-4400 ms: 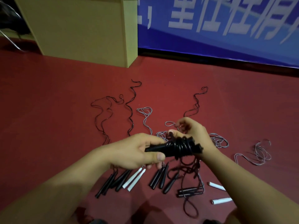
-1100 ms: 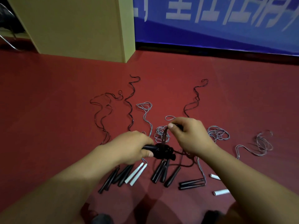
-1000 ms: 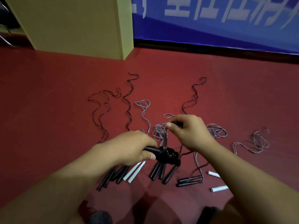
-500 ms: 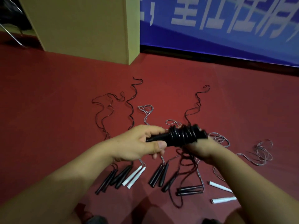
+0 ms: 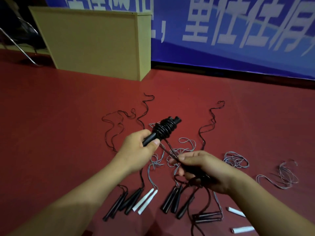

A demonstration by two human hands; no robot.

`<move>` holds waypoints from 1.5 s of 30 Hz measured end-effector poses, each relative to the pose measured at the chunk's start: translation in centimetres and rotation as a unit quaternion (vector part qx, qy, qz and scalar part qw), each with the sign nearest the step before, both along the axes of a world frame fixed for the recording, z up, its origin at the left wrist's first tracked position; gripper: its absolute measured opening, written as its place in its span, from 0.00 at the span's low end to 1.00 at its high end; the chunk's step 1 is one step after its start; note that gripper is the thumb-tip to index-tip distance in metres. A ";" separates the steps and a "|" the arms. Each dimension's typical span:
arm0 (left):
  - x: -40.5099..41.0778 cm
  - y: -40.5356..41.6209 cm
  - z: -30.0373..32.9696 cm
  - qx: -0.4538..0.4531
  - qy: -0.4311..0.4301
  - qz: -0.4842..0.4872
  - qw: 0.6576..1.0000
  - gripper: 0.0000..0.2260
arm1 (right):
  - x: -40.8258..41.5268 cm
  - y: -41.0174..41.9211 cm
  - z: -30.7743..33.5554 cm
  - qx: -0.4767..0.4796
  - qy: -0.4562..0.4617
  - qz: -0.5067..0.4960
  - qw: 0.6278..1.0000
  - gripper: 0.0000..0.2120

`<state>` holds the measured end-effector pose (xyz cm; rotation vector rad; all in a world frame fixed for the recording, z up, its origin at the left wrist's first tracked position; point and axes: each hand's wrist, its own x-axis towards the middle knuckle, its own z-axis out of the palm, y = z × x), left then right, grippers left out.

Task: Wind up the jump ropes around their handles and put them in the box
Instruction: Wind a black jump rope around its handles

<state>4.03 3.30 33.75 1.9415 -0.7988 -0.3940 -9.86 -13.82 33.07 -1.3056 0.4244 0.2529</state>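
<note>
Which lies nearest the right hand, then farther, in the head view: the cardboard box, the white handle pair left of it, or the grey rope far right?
From the right hand:
1. white handle pair, lower left.
2. grey rope, right.
3. cardboard box, far upper left.

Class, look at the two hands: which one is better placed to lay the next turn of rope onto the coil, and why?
The right hand. It pinches the free rope running taut from the coil, so it can likely guide the next turn. The left hand is busy gripping the black handles below the coil.
</note>
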 end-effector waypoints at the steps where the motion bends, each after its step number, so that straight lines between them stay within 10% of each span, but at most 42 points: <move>1: 0.0 0.0 0.0 0.005 -0.024 0.010 1.000 0.11 | -0.1 0.1 0.1 0.009 -0.002 0.007 1.000 0.16; 11: 0.3 -0.2 -0.5 0.071 -0.127 0.083 0.986 0.14 | -0.2 0.6 -0.1 -0.112 0.000 0.034 0.993 0.12; 19: 1.2 -0.8 -1.2 -0.001 0.105 0.113 0.988 0.11 | 0.1 2.4 -0.4 -0.193 -0.025 0.014 0.981 0.11; 30: 3.2 0.0 -3.5 0.188 -0.048 0.142 0.971 0.14 | 0.1 2.4 0.2 -0.333 -0.046 0.046 0.941 0.12; 38: 3.3 0.2 -4.8 0.303 -0.037 -0.020 0.952 0.10 | 0.3 1.4 -0.2 -0.393 -0.060 -0.049 0.916 0.07; 45: 0.1 -0.8 -2.6 0.359 -0.218 -0.162 0.893 0.08 | 0.8 1.5 -0.8 -0.440 -0.089 -0.116 0.886 0.07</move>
